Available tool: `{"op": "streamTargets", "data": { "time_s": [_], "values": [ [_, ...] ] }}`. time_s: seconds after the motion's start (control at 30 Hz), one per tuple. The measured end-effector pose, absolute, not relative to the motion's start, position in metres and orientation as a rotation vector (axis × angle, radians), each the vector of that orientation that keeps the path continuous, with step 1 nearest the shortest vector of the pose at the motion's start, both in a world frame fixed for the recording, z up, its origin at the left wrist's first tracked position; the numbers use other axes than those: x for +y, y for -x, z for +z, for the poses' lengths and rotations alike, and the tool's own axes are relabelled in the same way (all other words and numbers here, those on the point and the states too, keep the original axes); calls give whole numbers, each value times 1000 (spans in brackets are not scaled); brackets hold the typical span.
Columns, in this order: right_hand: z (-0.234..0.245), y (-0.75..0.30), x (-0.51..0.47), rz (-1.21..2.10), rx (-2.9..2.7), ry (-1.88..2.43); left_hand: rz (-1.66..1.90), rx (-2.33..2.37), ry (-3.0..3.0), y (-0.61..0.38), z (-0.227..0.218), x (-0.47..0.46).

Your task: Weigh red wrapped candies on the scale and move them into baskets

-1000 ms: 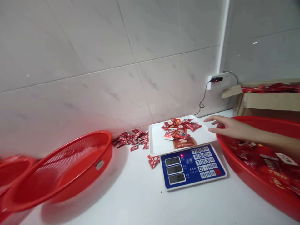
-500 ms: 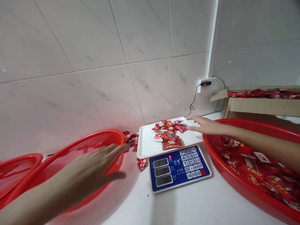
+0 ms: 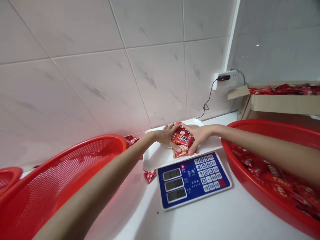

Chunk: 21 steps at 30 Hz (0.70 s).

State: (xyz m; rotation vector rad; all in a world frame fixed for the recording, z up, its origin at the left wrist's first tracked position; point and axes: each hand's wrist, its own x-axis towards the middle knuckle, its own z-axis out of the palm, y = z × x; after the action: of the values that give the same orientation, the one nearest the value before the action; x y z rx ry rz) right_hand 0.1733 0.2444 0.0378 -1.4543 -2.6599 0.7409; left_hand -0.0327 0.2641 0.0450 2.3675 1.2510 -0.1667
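Note:
A pile of small red snack packets [image 3: 183, 141] lies on the white tray [image 3: 160, 156] of a blue electronic scale [image 3: 192, 180]. My left hand [image 3: 166, 135] cups the pile from the left and my right hand [image 3: 198, 135] cups it from the right, fingers curled round the packets and pressing them together. Both forearms reach in from the near side.
A red mesh basket [image 3: 50, 186] sits at the left, and a big red basin [image 3: 275, 173] with several packets is at the right. A cardboard box [image 3: 282, 103] of packets stands behind it. Loose packets [image 3: 150, 175] lie by the scale. A wall socket [image 3: 225, 78] holds a plug.
My left hand has come across from the mesh basket to the tray. My right hand has slid left onto the pile. Both hands have closed round the packets, gathering them.

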Motion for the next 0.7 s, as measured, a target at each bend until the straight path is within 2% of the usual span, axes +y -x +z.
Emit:
{"op": "streamTargets", "data": {
  "time_s": [0.13,0.27,0.43,0.7],
  "values": [
    [42,-174,240,686,-2672,1515,95,1125,-2410,48,36,239],
    [43,-173,234,779,-2559,1460,329,1127,-2438,51,21,221],
    [43,-168,235,833,-2474,1366,412,1198,-2410,43,21,225],
    [37,-140,240,916,-2232,1449,539,1379,-2145,34,27,232]
  ]
}}
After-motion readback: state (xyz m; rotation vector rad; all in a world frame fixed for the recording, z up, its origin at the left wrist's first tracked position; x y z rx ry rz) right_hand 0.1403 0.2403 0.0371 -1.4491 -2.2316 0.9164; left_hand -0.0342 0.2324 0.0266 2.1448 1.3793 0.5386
